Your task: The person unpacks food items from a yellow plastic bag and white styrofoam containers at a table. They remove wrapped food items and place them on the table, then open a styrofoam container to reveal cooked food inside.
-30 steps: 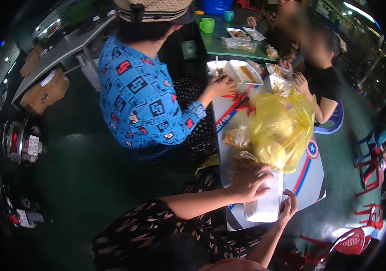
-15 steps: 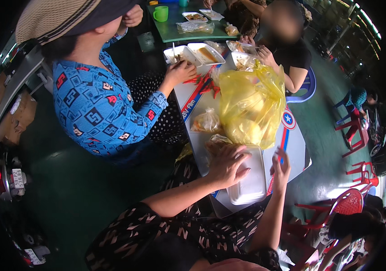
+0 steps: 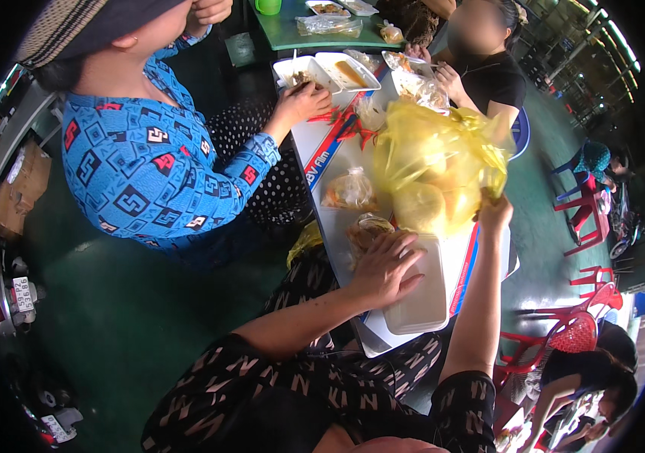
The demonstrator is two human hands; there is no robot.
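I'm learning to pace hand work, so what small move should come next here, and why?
Probably the right hand should ease the yellow bag away from the white box: it grips the bag's right edge, the bag crowds the box's far end, and the left hand reaches over the box's left edge, so could steady it.

Left hand [image 3: 389,270] hides part of white box's [image 3: 424,306] left edge and lower part of small clear bag [image 3: 366,229]; filling unclear. Right hand [image 3: 496,211] partly lost in yellow bag's [image 3: 432,170] folds; contents indistinct through plastic. Green mug [image 3: 268,7], woven hat [image 3: 58,32] cut by top edge. Seated person's [image 3: 496,79] face blurred, upper right.
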